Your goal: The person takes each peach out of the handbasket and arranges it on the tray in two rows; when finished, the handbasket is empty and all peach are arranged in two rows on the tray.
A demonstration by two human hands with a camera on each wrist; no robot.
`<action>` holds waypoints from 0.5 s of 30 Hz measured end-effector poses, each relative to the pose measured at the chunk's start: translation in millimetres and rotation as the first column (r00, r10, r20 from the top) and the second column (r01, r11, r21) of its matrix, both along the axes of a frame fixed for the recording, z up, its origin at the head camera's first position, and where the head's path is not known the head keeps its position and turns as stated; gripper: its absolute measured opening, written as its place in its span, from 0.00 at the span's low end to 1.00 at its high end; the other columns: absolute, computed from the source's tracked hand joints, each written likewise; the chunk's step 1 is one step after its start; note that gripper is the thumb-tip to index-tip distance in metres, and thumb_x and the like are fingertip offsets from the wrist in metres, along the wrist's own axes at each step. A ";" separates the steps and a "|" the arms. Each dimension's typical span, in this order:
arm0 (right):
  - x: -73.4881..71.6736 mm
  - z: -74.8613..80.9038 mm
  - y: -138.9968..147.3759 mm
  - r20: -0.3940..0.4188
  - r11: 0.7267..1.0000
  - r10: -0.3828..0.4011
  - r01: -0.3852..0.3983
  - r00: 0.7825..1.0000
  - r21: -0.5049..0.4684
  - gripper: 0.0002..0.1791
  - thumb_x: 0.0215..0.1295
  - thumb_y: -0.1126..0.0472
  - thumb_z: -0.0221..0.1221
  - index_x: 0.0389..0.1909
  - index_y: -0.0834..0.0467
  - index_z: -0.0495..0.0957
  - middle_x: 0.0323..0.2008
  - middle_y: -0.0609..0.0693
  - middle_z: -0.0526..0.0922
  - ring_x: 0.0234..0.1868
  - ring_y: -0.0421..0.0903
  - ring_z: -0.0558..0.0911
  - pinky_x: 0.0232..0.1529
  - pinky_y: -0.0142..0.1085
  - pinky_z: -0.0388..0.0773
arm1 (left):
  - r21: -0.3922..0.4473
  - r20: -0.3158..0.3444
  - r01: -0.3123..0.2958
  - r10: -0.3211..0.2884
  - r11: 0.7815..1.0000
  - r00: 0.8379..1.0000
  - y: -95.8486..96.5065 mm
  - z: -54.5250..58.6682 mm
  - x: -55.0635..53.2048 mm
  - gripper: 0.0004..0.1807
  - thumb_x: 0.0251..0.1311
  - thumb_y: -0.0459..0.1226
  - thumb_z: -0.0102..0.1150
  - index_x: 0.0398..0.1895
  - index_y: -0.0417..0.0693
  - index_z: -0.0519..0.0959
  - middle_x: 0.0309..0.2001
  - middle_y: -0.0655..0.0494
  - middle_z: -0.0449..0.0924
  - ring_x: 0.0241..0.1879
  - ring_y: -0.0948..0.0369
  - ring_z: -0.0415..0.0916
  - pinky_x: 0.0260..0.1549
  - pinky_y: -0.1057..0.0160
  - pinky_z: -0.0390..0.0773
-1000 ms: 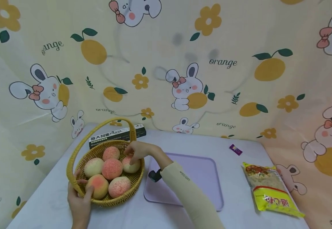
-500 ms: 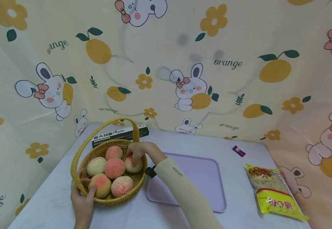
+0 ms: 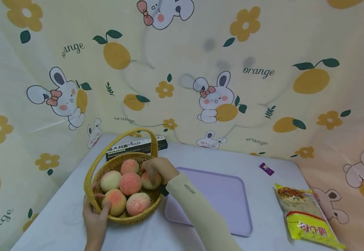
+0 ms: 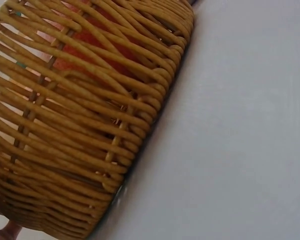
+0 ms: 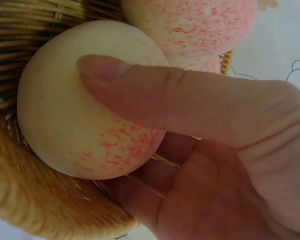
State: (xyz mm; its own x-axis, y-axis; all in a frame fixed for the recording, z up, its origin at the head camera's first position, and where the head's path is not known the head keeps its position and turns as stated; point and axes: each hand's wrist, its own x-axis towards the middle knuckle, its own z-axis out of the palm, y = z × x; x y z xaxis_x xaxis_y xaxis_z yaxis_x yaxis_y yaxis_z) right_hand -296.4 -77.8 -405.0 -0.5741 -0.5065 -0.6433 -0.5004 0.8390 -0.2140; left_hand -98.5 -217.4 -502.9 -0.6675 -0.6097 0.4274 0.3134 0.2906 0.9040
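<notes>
A yellow wicker basket [image 3: 138, 219] with a tall hoop handle stands on the left of the table, holding several pink and cream peaches [image 3: 130, 183]. My left hand [image 3: 96, 218] grips its near left rim at the foot of the handle, thumb inside beside an orange-red peach [image 3: 114, 202]. At the basket's right side my right hand [image 3: 160, 168] holds a pale peach [image 5: 85, 105] with pink flecks. In the right wrist view its thumb presses on top and the fingers curl beneath. The left wrist view mostly shows the woven wall [image 4: 80, 130].
A lilac tray [image 3: 213, 186] lies right of the basket, partly under my right forearm. Behind the basket is a black pasta box [image 3: 138, 146]. A small purple packet [image 3: 267, 169] and a yellow bag of pasta [image 3: 309, 216] lie at the right.
The head view has turned slightly left, so everything shifts right in it. My right hand has settled lower round the pale peach, its wrist nearer the basket. The left hand keeps its hold.
</notes>
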 end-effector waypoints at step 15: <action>-2.4 -9.8 21.7 -0.044 0.930 0.171 -0.176 0.984 -0.323 0.21 0.47 0.73 0.72 0.44 0.57 0.81 0.38 0.44 0.79 0.38 0.40 0.76 0.38 0.31 0.75 | 0.006 0.061 -0.012 0.011 1.000 0.998 -14.3 -33.9 -10.6 0.41 0.51 0.14 0.60 0.71 0.41 0.67 0.40 0.53 0.72 0.44 0.64 0.69 0.48 0.75 0.66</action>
